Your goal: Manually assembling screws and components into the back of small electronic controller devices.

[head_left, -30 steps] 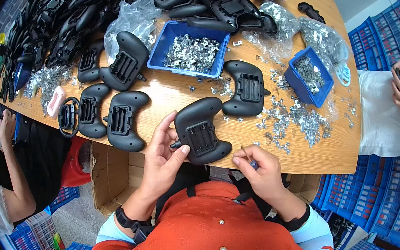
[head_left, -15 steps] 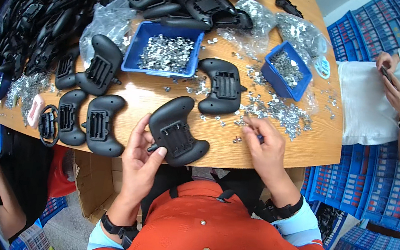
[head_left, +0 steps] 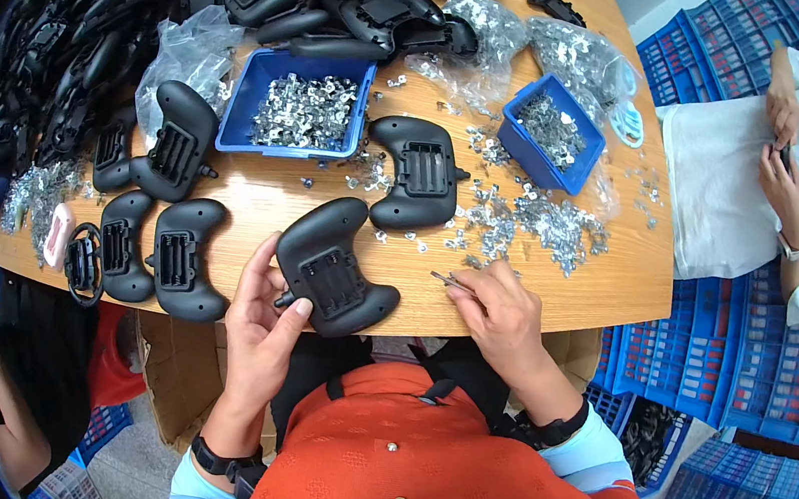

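Note:
My left hand (head_left: 263,328) grips a black game controller shell (head_left: 333,276) by its near left side, thumb on the edge of its open battery compartment. Slim metal tweezers (head_left: 453,282) are pinched in my right hand (head_left: 503,319), their tip pointing left toward the shell but apart from it. Just beyond the held shell lies another black controller (head_left: 420,173) with its battery bay up. Loose small metal contact pieces (head_left: 558,232) are scattered on the table beyond my right hand.
Two blue bins, one wide (head_left: 290,149) and one smaller (head_left: 551,133), hold metal pieces. More controllers (head_left: 178,261) lie at left, with a large black heap (head_left: 93,48) behind. Plastic bags (head_left: 571,60) stand at the back. Co-workers sit at right (head_left: 772,178) and left (head_left: 9,380).
My right hand has drawn nearer and left from the scattered pieces, swinging the tweezers' tip toward the held shell. My left hand still holds the shell. The whole view has shifted slightly.

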